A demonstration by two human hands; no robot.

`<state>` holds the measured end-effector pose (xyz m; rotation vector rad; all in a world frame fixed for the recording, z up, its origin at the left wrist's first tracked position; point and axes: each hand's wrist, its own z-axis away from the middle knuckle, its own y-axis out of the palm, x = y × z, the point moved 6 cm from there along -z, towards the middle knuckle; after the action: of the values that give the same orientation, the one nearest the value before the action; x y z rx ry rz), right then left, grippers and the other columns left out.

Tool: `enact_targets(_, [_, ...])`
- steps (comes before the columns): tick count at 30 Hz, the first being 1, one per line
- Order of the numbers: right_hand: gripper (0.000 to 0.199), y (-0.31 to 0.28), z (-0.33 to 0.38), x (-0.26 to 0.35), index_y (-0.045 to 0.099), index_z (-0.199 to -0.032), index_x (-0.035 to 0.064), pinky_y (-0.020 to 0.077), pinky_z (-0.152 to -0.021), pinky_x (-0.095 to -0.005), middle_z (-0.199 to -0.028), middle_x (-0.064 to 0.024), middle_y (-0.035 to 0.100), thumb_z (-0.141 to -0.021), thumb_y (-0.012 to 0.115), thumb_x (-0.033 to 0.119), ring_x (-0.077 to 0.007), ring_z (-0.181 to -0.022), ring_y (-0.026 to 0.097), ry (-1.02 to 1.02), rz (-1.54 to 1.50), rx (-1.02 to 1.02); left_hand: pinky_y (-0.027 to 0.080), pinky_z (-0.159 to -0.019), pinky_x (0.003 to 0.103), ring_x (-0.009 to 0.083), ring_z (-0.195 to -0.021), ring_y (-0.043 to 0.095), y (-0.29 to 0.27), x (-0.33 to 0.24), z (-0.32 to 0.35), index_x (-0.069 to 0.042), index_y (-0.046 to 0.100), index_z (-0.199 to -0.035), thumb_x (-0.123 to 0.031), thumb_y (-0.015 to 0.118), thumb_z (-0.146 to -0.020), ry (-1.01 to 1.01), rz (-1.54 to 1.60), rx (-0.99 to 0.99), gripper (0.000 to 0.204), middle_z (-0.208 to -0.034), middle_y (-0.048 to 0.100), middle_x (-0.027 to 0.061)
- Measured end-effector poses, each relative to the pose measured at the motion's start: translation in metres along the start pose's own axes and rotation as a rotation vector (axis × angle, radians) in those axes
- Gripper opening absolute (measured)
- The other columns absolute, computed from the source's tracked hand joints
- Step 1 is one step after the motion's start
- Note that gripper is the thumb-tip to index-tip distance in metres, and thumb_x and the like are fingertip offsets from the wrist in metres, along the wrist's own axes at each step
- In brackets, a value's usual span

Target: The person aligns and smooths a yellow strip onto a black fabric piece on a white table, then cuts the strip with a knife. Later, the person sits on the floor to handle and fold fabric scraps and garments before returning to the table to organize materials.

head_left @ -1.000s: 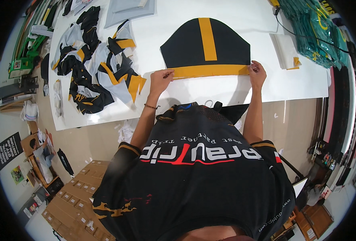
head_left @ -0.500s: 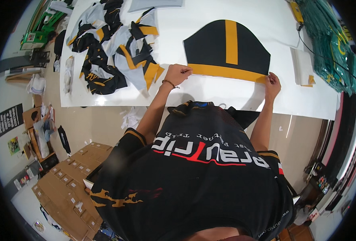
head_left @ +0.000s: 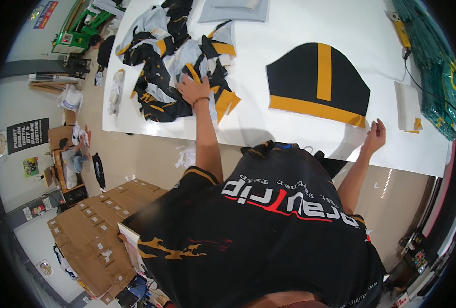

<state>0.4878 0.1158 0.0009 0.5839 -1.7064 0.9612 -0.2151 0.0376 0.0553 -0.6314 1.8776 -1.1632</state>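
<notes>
A sleeve-shaped fabric panel [head_left: 300, 74], black with a yellow stripe and yellow hem band, lies flat on the white table. Just off its lower right corner hovers my right hand [head_left: 376, 135], holding nothing, its fingers loosely bent and a little apart. On the left my left hand [head_left: 193, 89], with a beaded bracelet at the wrist, reaches over a heap of black, yellow and grey fabric pieces [head_left: 156, 105]. Its fingers are stretched out onto the heap, beside a yellow strip; the fingertips are partly lost among the cloth.
Grey folded fabric [head_left: 233, 14] lies at the table's far edge. To the right are a white stack [head_left: 406, 105], a yellow-handled tool [head_left: 401, 32] with a black cord, and green plastic bundles [head_left: 433, 77]. Cardboard boxes [head_left: 99, 220] stand lower left; another person [head_left: 73, 154] sits beyond.
My left hand has let go of the panel's left corner and moved left onto the heap. My right hand has come away from the right corner. The whole view has shifted.
</notes>
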Motion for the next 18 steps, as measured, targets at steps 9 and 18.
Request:
enact_targets(9, [0.027, 0.007, -0.009, 0.070, 0.073, -0.117, 0.0030, 0.0461, -0.063, -0.0247, -0.100, -0.0071, 0.069, -0.093, 0.070, 0.015, -0.0119, -0.075, 0.058, -0.053, -0.074, 0.048, 0.057, -0.073, 0.033, 0.0219, -0.074, 0.074, 0.008, 0.042, -0.009, 0.000, 0.078, -0.096, -0.023, 0.075, -0.087, -0.054, 0.308, -0.015, 0.025, -0.083, 0.077, 0.0129])
enact_targets(18, [0.027, 0.063, 0.012, 0.157, 0.072, -0.116, 0.0022, 0.0479, -0.066, -0.0226, -0.094, -0.0038, 0.071, -0.092, 0.074, 0.017, -0.0079, -0.078, 0.061, -0.136, -0.199, 0.293, 0.043, -0.076, 0.020, 0.0050, -0.084, 0.051, -0.062, -0.042, -0.005, -0.002, 0.058, -0.106, -0.017, 0.056, -0.106, 0.210, 1.211, 0.297, 0.015, -0.091, 0.057, -0.0018])
